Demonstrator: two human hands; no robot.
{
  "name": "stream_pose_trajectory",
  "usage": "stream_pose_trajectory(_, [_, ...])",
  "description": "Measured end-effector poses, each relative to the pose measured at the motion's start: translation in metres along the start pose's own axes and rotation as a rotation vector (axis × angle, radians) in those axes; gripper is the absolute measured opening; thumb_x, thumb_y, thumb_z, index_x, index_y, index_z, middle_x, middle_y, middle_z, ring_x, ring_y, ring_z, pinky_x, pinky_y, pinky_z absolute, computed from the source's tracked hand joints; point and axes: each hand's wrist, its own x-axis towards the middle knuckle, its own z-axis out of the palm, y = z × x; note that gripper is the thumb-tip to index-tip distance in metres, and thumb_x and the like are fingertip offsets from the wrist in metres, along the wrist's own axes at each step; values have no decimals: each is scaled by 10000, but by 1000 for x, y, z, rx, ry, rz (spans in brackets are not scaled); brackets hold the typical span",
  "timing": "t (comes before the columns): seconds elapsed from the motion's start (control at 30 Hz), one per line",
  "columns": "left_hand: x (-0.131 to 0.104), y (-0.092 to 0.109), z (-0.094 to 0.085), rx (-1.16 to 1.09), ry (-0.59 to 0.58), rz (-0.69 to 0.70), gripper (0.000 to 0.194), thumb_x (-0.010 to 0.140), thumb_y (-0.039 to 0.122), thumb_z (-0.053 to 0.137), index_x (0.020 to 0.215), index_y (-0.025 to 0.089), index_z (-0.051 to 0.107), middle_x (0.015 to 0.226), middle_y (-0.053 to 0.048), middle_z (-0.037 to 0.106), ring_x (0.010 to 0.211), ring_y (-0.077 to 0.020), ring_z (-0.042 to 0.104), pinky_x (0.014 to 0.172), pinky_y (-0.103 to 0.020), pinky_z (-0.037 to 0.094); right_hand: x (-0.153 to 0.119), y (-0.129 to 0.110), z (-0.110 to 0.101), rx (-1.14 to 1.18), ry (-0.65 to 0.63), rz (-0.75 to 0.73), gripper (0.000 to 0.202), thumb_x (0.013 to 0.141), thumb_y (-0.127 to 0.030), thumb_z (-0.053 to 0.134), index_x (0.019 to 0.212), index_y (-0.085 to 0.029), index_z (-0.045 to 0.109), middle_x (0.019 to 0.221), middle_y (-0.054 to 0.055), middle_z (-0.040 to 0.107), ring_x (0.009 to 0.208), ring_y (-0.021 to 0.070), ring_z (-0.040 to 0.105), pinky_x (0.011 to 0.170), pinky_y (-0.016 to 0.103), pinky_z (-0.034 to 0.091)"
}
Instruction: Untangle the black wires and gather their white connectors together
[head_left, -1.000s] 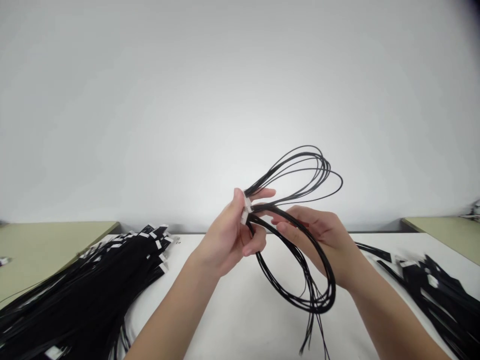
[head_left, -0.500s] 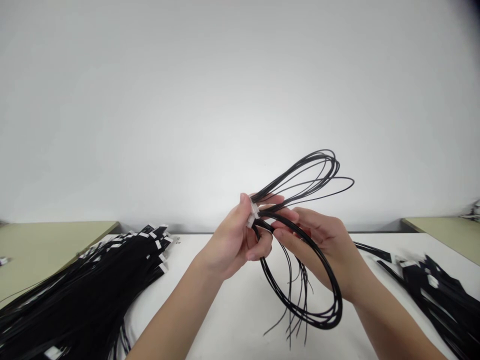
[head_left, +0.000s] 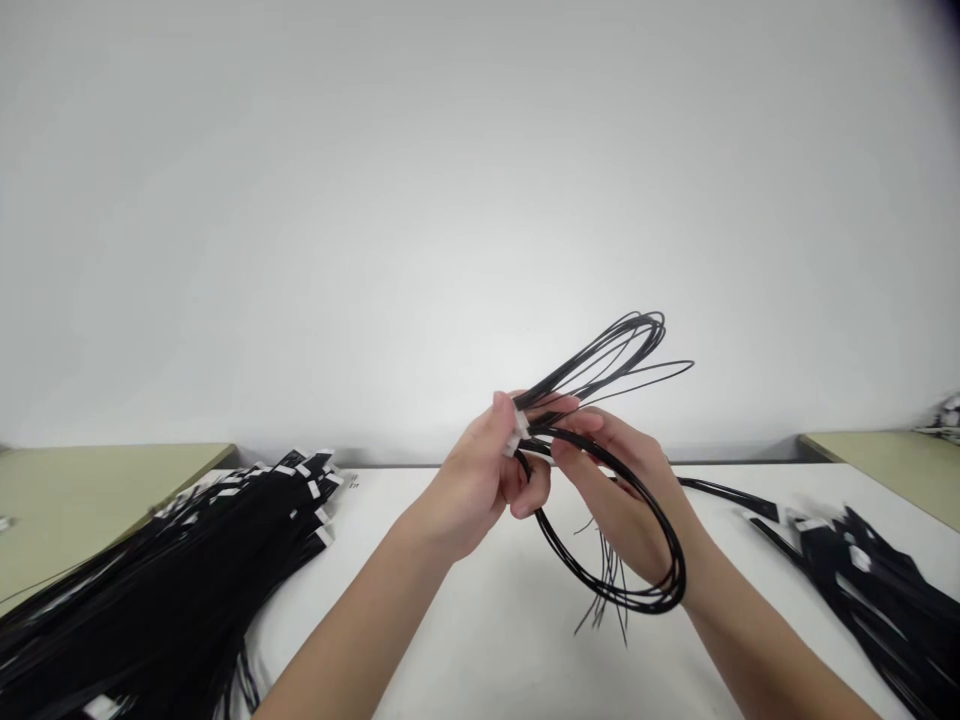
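Note:
My left hand [head_left: 474, 485] is closed around one end of a bundle of black cables [head_left: 679, 575], its thumb pressed against several small white connectors [head_left: 517, 432]. From these connectors, thin strands fan up and right in a long loop. A thicker round loop hangs below and passes in front of my right hand [head_left: 626, 485]. That hand's thumb and fingers are closed on the cables just right of the connectors. Loose thin wire ends [head_left: 611, 580] dangle inside and below the round loop. The bundle is held in the air above the white table [head_left: 465, 640].
A large pile of black cables with white end pieces [head_left: 187, 560] lies at the left. A smaller black pile [head_left: 862, 580] lies at the right, with a few cables reaching toward the middle. Greenish surfaces [head_left: 97, 480] flank the table, and a pale wall [head_left: 450, 200] stands behind.
Both hands have shifted slightly, the left one a little to the right. The round loop's bottom and the dangling wire ends sit higher, and the upper loop is slightly lower.

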Motion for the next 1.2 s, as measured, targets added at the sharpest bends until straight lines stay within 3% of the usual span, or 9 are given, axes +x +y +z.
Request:
stream_pose_trajectory(0.2, [0,1,5,26,53,1,467,926,573,366,1122,247,637,1188,-113,625,428,-4,408,471,-212,287,4,7,2,117,1,9,134,875,-310,498,803,-217,563,797,7,626,801,176,581,747,330,451])
stream_pose_trajectory(0.37, [1,2,7,32,51,8,480,925,574,368,1132,234,638,1190,-125,626,428,-10,403,470,-215,292,2,6,1,55,59,-2,99,841,-296,536,797,-213,567,798,7,639,764,170,570,703,316,448])
stream_pose_trajectory(0.53, [1,4,7,36,57,6,465,930,565,360,1125,241,631,1210,-109,619,431,-10,404,474,-213,303,1,6,0,-79,123,-181,71,859,-248,532,857,-219,597,853,16,644,801,170,580,723,305,455])
stream_pose_trajectory(0.73, [1,8,6,-29,53,-36,451,947,557,308,1078,267,628,1203,-78,632,411,-9,380,458,-208,314,-1,13,3,-259,213,-396,80,874,-205,528,933,-230,576,805,8,616,723,152,529,624,274,436])
stream_pose_trajectory(0.83, [2,9,4,-33,74,-45,452,951,549,304,1087,264,628,1198,-85,635,415,-10,372,463,-210,316,-3,11,1,-277,146,-343,133,889,-247,528,1018,-230,553,766,-9,602,617,120,472,547,256,384])
stream_pose_trajectory(1.0, [2,12,-1,34,148,-54,439,949,543,324,1107,266,626,1199,-89,634,415,-6,356,471,-214,298,-4,-1,-20,150,-207,31,175,873,-358,574,975,-228,515,582,-61,372,519,93,323,464,227,262])
stream_pose_trajectory(1.1, [0,16,-4,132,196,-75,438,939,552,351,1117,265,629,1186,-84,638,420,-5,356,497,-222,303,1,0,-40,462,-194,143,145,853,-342,591,930,-231,537,553,-69,339,475,78,292,460,220,287])
stream_pose_trajectory(1.2, [0,18,-5,256,221,-102,469,929,562,365,1119,232,638,1095,-90,660,430,-15,356,505,-231,291,7,5,-57,701,-201,123,111,825,-334,541,880,-246,579,647,-23,450,462,88,339,474,271,380])
